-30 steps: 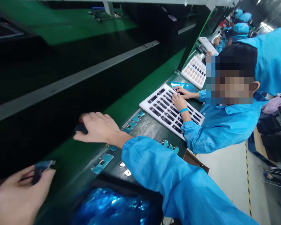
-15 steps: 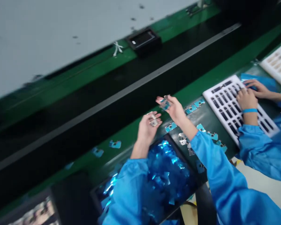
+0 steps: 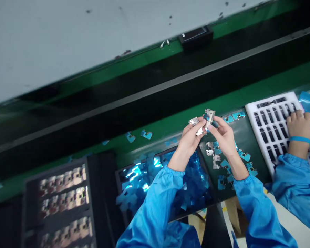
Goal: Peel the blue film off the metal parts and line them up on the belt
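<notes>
Right now, both hands meet near the middle of the view, just above the near edge of the bench. The left hand (image 3: 189, 139) has its fingers closed in a pinch, thumb on top, gripping silver metal plates (image 3: 194, 121). Opposite it, the right hand (image 3: 226, 137) grasps a silver plate with a blue patch (image 3: 209, 115), held tilted between thumb and fingers. The pieces overlap at the fingertips, so it's hard to tell exactly how many are up there.

Below the wrists, a black tray (image 3: 212, 184) brims with glossy blue film scraps (image 3: 144, 172). Just right of it, on the dark green tabletop (image 3: 248, 137), lies a scatter of blue-covered plates (image 3: 244, 155) and bare silver ones (image 3: 216, 162), partly behind the right forearm. Over on the left, a black foam tray (image 3: 32, 193) carries metal parts in rows (image 3: 64, 201). More blue pieces (image 3: 146, 134) dot the green strip beyond the film. And at far right, a co-worker's hand (image 3: 301, 125) in a blue wristband (image 3: 301, 138) rests over a white slotted tray (image 3: 251, 110) of dark strips (image 3: 263, 135).
</notes>
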{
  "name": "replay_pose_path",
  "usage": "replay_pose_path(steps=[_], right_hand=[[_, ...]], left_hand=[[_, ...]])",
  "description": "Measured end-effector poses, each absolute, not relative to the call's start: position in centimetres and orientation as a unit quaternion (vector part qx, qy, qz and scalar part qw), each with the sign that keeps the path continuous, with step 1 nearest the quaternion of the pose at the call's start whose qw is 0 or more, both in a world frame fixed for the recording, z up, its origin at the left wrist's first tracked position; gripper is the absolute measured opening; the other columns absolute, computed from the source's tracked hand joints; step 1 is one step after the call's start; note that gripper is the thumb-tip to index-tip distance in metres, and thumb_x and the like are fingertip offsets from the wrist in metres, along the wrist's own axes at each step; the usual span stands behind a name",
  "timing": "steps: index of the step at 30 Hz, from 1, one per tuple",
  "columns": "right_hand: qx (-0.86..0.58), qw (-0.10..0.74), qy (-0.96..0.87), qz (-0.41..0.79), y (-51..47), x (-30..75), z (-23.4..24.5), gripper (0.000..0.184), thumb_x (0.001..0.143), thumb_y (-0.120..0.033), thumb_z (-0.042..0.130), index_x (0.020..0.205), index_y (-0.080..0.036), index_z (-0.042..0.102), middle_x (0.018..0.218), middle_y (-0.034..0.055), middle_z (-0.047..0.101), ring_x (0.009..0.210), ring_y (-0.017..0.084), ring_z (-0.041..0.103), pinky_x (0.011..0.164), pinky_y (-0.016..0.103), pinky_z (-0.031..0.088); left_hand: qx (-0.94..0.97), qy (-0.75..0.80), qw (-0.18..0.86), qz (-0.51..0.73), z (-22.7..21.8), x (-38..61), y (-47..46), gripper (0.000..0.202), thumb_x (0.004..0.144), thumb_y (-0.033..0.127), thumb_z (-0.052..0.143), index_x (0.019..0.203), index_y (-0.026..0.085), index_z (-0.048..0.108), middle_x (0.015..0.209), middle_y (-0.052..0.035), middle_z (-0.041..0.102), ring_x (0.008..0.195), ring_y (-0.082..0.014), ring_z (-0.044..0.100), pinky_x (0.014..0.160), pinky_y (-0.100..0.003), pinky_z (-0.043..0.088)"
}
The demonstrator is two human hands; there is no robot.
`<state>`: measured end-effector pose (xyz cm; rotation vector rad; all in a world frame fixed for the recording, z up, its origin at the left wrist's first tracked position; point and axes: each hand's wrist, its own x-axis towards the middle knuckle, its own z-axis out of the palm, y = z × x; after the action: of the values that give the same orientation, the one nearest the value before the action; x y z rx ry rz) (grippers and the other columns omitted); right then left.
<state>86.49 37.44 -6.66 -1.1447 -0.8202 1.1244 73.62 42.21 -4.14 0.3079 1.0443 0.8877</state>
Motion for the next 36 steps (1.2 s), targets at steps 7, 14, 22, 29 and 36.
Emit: replay_pose_path(steps=[7, 14, 22, 29, 36], right_hand=[[-0.513, 0.562, -0.43, 0.485, 35.3, 87.0, -7.1, 0.035, 0.096, -0.047, 0.081, 0.126, -0.029, 0.083, 0.133, 0.0042, 0.083, 0.124, 0.025, 0.078, 0.113, 0.047, 0.066], [-0.633, 0.498, -0.463, 0.369, 34.0, 82.9, -6.0, 0.029, 0.106, -0.033, 0.058, 0.118, -0.024, 0.083, 0.115, 0.0057, 0.087, 0.1, 0.022, 0.082, 0.094, 0.039, 0.068], [-0.671, 0.507, -0.462, 0.281, 31.4, 78.4, -7.8, 0.028, 0.11, -0.033, 0.054, 0.115, -0.024, 0.081, 0.112, 0.0096, 0.085, 0.102, 0.026, 0.081, 0.098, 0.043, 0.066], [-0.643, 0.474, -0.503, 0.331, 28.7, 76.1, -8.4, 0.03, 0.11, -0.026, 0.051, 0.113, -0.023, 0.08, 0.11, 0.0088, 0.084, 0.102, 0.023, 0.081, 0.095, 0.038, 0.066], [-0.644, 0.427, -0.545, 0.327, 26.2, 73.4, -9.6, 0.033, 0.112, -0.023, 0.048, 0.124, -0.022, 0.079, 0.122, 0.0115, 0.083, 0.112, 0.023, 0.08, 0.099, 0.037, 0.066]], left_hand=[[0.106, 0.442, 0.812, 0.366, -4.9, 71.0, 41.0, 0.034, 0.061, 0.02, 0.106, 0.083, 0.013, 0.08, 0.075, 0.0013, 0.072, 0.063, -0.0065, 0.06, 0.064, -0.021, 0.053], [0.147, 0.5, 0.77, 0.369, -5.8, 68.1, 38.5, 0.043, 0.056, 0.031, 0.109, 0.083, 0.013, 0.081, 0.074, -0.0017, 0.074, 0.068, -0.0096, 0.066, 0.062, -0.019, 0.051], [0.158, 0.59, 0.68, 0.406, -4.4, 63.0, 34.8, 0.047, 0.059, 0.039, 0.107, 0.087, 0.012, 0.081, 0.071, -0.0042, 0.074, 0.061, -0.0116, 0.06, 0.06, -0.025, 0.047], [0.157, 0.613, 0.661, 0.404, -4.3, 61.2, 32.0, 0.05, 0.064, 0.044, 0.104, 0.098, 0.014, 0.082, 0.092, -0.0093, 0.081, 0.068, -0.0131, 0.064, 0.063, -0.027, 0.048], [0.197, 0.676, 0.562, 0.434, -6.1, 62.9, 29.5, 0.05, 0.058, 0.037, 0.106, 0.096, 0.017, 0.081, 0.095, -0.004, 0.08, 0.081, -0.015, 0.068, 0.074, -0.027, 0.054]])
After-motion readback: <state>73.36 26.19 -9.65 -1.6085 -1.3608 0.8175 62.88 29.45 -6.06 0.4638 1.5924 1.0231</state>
